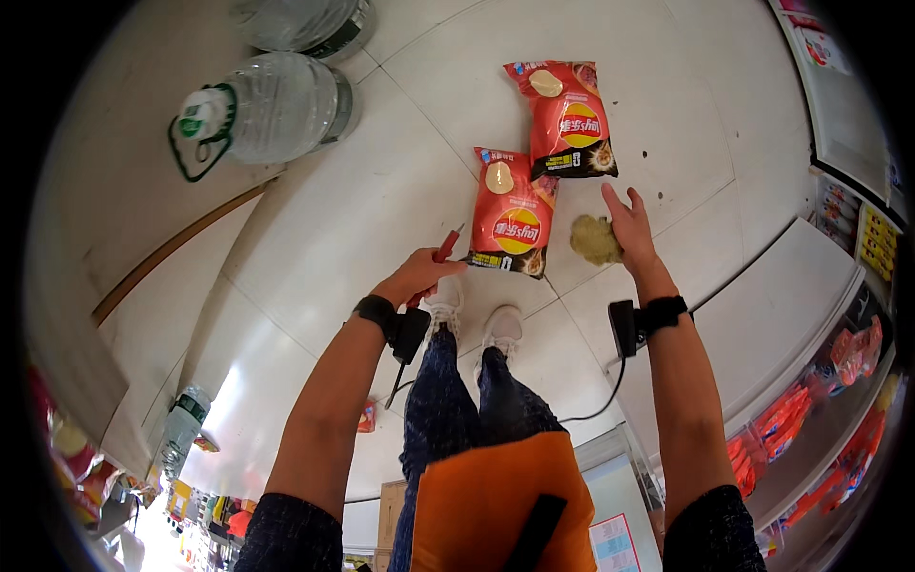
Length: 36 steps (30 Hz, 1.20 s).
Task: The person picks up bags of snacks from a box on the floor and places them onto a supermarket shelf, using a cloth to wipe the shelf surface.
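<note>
My left hand (422, 275) is closed around a red-handled pointed tool (447, 246), its thin metal tip pointing up and away; whether it is a pen or a small screwdriver I cannot tell. The thumb is by the lower left corner of a red Lay's chip bag (513, 214). A second red Lay's bag (572, 121) lies farther off, touching or slightly overlapping the first. Fingers apart, my right hand (630, 229) is over the floor just right of a crumpled greenish-brown clump (595, 239), which it seems to touch; it holds nothing that I can see.
Large clear water bottles (286, 107) are at the upper left, one with a green handle. Shelves with packaged goods (783, 422) line the right side. My shoes (503, 325) stand below the near bag. Another bottle (184, 422) is at the lower left, near more packaged goods.
</note>
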Each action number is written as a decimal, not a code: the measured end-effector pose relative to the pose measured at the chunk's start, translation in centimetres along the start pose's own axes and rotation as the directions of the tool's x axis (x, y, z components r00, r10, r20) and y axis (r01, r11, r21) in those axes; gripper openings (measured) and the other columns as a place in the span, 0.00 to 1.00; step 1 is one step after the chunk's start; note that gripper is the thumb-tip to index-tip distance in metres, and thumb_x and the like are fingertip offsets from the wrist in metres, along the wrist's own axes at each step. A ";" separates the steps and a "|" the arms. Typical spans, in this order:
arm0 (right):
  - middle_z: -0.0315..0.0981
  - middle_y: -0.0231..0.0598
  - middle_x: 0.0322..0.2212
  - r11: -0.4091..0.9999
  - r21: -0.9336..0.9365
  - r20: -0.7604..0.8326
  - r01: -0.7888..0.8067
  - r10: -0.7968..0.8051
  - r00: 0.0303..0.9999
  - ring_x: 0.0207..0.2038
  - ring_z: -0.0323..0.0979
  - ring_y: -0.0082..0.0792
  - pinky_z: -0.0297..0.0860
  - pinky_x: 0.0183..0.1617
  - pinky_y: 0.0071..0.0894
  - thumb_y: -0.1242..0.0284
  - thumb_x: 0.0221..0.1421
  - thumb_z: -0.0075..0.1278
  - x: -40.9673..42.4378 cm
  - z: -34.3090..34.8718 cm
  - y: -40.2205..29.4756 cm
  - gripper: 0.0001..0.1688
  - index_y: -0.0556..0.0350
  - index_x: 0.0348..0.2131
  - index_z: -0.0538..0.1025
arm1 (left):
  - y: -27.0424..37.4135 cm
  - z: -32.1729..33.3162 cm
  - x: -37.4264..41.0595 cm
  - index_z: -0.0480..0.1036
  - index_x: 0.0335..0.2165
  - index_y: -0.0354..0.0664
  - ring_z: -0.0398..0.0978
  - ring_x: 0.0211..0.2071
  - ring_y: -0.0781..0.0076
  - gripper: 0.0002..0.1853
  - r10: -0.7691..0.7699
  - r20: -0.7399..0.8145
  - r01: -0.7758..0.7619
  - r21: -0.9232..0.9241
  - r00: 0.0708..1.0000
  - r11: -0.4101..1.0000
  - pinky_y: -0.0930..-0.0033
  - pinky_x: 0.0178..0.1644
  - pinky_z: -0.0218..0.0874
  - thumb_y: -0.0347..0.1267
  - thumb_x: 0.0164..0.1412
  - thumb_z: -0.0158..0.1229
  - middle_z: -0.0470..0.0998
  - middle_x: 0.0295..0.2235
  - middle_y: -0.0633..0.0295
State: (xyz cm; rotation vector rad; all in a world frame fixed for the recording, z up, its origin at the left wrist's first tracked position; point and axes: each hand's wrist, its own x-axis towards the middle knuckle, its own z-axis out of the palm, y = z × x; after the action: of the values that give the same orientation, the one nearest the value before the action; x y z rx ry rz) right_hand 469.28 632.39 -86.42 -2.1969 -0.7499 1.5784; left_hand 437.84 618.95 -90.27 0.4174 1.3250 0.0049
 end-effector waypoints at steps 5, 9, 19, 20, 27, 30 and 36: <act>0.67 0.52 0.47 0.919 0.391 0.056 -0.055 0.036 0.998 0.48 0.69 0.39 0.71 0.45 0.37 0.61 0.51 0.61 8.1 1.6 1.4 0.49 0.68 0.59 0.53 | 0.8 0.3 3.7 0.71 0.38 0.31 0.63 0.13 0.81 0.20 0.024 0.112 -0.008 -0.142 0.993 0.990 0.76 0.16 0.54 0.36 0.51 0.63 0.71 0.18 0.67; 0.73 0.39 0.35 0.825 0.557 0.039 -0.098 0.092 0.995 0.36 0.73 0.34 0.72 0.38 0.37 0.70 0.53 0.59 8.2 1.4 1.0 0.19 0.61 0.42 0.69 | 2.0 0.4 0.1 0.72 0.38 0.33 0.64 0.14 0.80 0.16 0.076 -0.030 -0.079 -0.121 0.997 0.990 0.77 0.17 0.55 0.33 0.53 0.60 0.73 0.21 0.66; 0.74 0.48 0.25 0.300 -0.654 0.304 0.694 -0.737 0.604 0.25 0.70 0.55 0.68 0.30 0.39 0.73 0.58 0.49 -16.6 -5.5 -12.1 0.10 0.55 0.40 0.71 | 3.8 -1.1 -25.7 0.72 0.27 0.36 0.69 0.18 0.77 0.10 0.249 -0.289 -0.372 -0.543 0.924 0.753 0.74 0.24 0.61 0.32 0.58 0.58 0.74 0.20 0.63; 0.73 0.49 0.24 0.288 -0.685 0.353 0.670 -0.672 0.651 0.25 0.70 0.54 0.67 0.30 0.40 0.73 0.59 0.48 -19.8 -6.7 -13.5 0.09 0.55 0.40 0.71 | 4.1 -1.2 -28.7 0.71 0.25 0.38 0.69 0.19 0.77 0.09 0.245 -0.264 -0.356 -0.576 0.933 0.736 0.74 0.25 0.61 0.32 0.59 0.58 0.74 0.20 0.63; 0.71 0.52 0.22 0.069 -0.655 0.622 0.753 -0.517 0.588 0.23 0.70 0.52 0.66 0.27 0.41 0.74 0.60 0.46 -35.2 -5.2 -20.8 0.05 0.56 0.37 0.71 | -3.4 0.8 -47.5 0.71 0.24 0.40 0.65 0.17 0.83 0.10 0.100 -0.457 -0.394 -0.610 0.884 0.687 0.79 0.21 0.55 0.33 0.59 0.58 0.72 0.18 0.66; 0.72 0.52 0.23 -0.044 -0.492 0.797 0.870 -0.424 0.430 0.25 0.71 0.53 0.66 0.29 0.42 0.76 0.59 0.46 -41.9 -2.1 -22.3 0.07 0.58 0.38 0.72 | -9.1 5.3 -51.3 0.71 0.24 0.41 0.63 0.15 0.85 0.11 0.203 -0.608 -0.592 -0.551 0.767 0.588 0.79 0.19 0.53 0.34 0.58 0.60 0.71 0.16 0.69; 0.74 0.51 0.27 -0.114 -0.276 0.930 0.954 -0.283 0.235 0.28 0.73 0.49 0.69 0.32 0.39 0.78 0.55 0.48 -55.7 5.1 -24.7 0.11 0.59 0.40 0.73 | -17.8 11.3 -59.4 0.72 0.23 0.40 0.65 0.17 0.84 0.11 0.066 -0.600 -0.539 -0.658 0.797 0.526 0.78 0.21 0.55 0.34 0.57 0.60 0.71 0.17 0.68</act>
State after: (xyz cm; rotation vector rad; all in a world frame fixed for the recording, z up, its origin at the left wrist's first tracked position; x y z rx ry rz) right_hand 445.28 619.18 -31.80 -0.7438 -3.0453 1.1522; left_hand 429.17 584.98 -37.84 -0.1801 1.5838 1.0991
